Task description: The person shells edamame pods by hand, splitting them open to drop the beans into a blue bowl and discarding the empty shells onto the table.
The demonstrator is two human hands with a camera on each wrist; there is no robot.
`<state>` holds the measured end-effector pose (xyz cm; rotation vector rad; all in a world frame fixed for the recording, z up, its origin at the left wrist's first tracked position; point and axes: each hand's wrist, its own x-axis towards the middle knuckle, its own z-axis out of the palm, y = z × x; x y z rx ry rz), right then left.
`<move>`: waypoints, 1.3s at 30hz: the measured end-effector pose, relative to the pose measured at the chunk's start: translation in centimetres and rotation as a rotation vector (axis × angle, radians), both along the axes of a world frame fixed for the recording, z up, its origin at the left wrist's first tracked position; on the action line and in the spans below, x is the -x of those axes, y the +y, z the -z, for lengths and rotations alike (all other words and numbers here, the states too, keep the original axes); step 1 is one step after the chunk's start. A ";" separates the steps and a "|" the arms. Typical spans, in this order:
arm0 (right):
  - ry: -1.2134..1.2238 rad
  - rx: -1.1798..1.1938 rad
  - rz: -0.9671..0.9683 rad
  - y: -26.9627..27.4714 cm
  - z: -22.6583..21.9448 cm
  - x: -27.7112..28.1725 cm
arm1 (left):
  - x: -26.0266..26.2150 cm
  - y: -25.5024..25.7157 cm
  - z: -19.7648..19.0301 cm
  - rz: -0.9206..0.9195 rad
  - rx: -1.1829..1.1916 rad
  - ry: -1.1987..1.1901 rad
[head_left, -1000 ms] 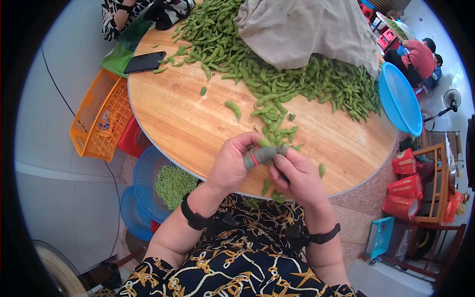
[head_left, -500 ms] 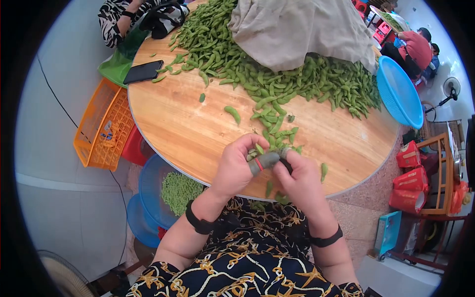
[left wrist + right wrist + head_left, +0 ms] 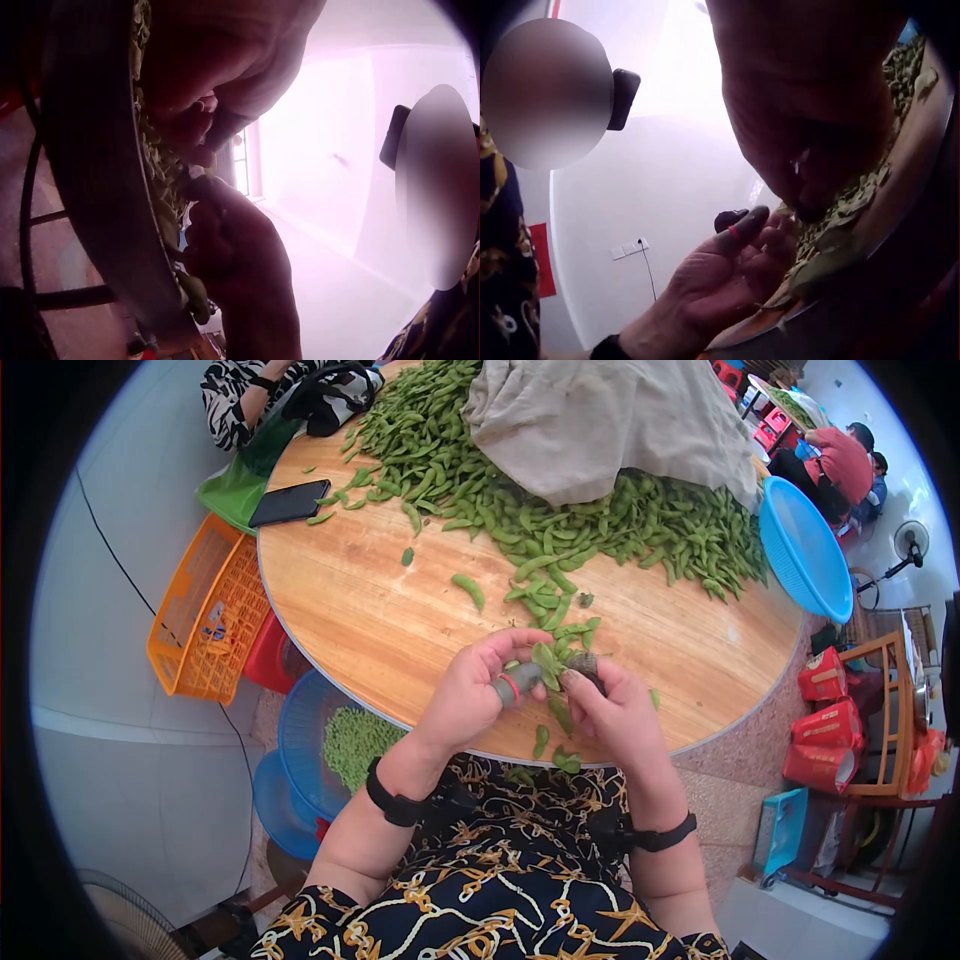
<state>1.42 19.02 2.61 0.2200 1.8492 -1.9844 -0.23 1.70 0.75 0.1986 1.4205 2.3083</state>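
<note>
Both hands meet over the near edge of the table, with a green edamame pod (image 3: 546, 664) between their fingertips. My left hand (image 3: 468, 692) holds the pod's left side, its fingers curled and palm turned up. A grey-green cover with a red band (image 3: 517, 685) sits on the left thumb. From the other side my right hand (image 3: 622, 712) pinches the pod between thumb and forefinger, and a dark ribbed cover (image 3: 587, 668) caps a fingertip. Another pod (image 3: 560, 714) shows just under the right fingers. In the right wrist view the left hand (image 3: 724, 281) is below the right.
Many pods (image 3: 640, 525) lie heaped at the back of the round wooden table (image 3: 350, 600), partly under a grey cloth (image 3: 610, 430). A phone (image 3: 290, 503) lies at the left edge. A blue basket (image 3: 808, 550) leans at the right. Shelled beans (image 3: 355, 745) fill a low blue basin.
The left thumb has drawn back to the left from the right fingers, and more of the green pod shows between the hands. The head view has shifted slightly.
</note>
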 end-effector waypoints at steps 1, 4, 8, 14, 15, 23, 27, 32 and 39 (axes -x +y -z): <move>0.250 -0.262 0.012 -0.1 0.4 -0.1 | 0.0 0.0 0.1 -0.043 0.008 0.025; 0.561 -0.631 -0.048 -0.1 -0.1 -0.3 | 0.1 -0.4 0.8 -0.049 0.012 0.028; 0.665 -0.730 -0.157 -0.5 -1.1 -0.5 | -0.1 0.1 0.6 -0.085 0.093 0.091; 0.428 -0.444 -0.054 -0.8 -1.0 -0.9 | -0.4 0.4 0.7 -0.108 0.189 0.224; 0.428 -0.445 -0.055 -0.5 -0.9 -0.9 | -0.5 0.5 0.5 -0.108 0.187 0.224; 0.518 -0.453 0.033 -0.8 0.2 -1.0 | -1.0 0.9 0.2 -0.391 0.487 0.607; 0.623 -0.555 0.005 -1.0 -1.1 -1.2 | -0.8 0.4 0.9 -0.300 0.532 0.697; 0.666 -0.658 -0.107 -1.0 -1.0 -1.7 | -0.8 0.2 1.3 -0.075 0.326 0.372; 0.626 -0.539 -0.317 -0.7 -1.8 -3.0 | -0.3 -1.3 1.4 -0.095 -0.085 -0.143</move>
